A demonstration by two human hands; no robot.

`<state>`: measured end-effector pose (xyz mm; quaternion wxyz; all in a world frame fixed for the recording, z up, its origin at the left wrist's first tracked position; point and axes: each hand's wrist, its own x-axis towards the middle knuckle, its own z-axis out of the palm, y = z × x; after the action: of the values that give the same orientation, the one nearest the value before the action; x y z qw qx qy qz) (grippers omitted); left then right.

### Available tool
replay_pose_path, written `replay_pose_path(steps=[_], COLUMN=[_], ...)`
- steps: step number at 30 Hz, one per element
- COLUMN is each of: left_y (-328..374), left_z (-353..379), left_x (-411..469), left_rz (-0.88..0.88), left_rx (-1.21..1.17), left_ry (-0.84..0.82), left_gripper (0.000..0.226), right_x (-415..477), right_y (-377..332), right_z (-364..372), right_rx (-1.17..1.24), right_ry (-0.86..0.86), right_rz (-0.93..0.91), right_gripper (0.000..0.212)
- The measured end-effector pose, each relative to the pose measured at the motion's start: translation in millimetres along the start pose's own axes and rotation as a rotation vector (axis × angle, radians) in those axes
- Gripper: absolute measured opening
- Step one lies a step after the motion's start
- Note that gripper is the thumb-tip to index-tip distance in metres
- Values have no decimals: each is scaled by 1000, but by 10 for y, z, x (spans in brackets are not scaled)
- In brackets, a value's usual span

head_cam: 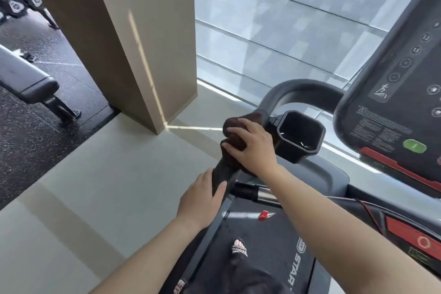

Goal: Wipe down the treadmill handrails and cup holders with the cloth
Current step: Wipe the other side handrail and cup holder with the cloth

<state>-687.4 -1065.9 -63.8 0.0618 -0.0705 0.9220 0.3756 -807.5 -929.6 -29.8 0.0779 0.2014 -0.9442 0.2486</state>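
Note:
A dark brown cloth (232, 124) is wrapped over the treadmill's left handrail (220, 178), a black padded bar that curves up into a grey loop (298, 87). My right hand (251, 144) presses down on the cloth and grips it around the rail. Just below it, my left hand (202, 200) holds the bare lower part of the same rail. A black square cup holder (299, 136) sits right beside the cloth, on its right, with nothing visible inside.
The treadmill console (391, 102) with buttons rises at the right. The belt (269, 234) and my sandalled feet are below. A beige pillar (133, 38) stands at the left, a padded bench (28, 79) beyond it, glass panels ahead.

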Motion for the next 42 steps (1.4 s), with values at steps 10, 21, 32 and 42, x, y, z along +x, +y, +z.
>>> replay_pose_path(steps=[10, 21, 32, 42], left_y=[22, 73, -94, -430], left_z=[19, 102, 5, -158], left_x=[23, -111, -748, -1295], left_rz=[-62, -174, -501, -381], left_rx=[47, 261, 265, 123], left_ry=[13, 168, 291, 131], left_gripper=[46, 41, 41, 51], right_x=[-72, -103, -299, -395], right_y=[312, 218, 43, -260], right_z=[-137, 32, 124, 188], right_rx=[164, 258, 341, 306], right_ry=[-103, -177, -212, -25], right_rz=[-45, -322, -480, -255], right_gripper=[49, 37, 28, 27])
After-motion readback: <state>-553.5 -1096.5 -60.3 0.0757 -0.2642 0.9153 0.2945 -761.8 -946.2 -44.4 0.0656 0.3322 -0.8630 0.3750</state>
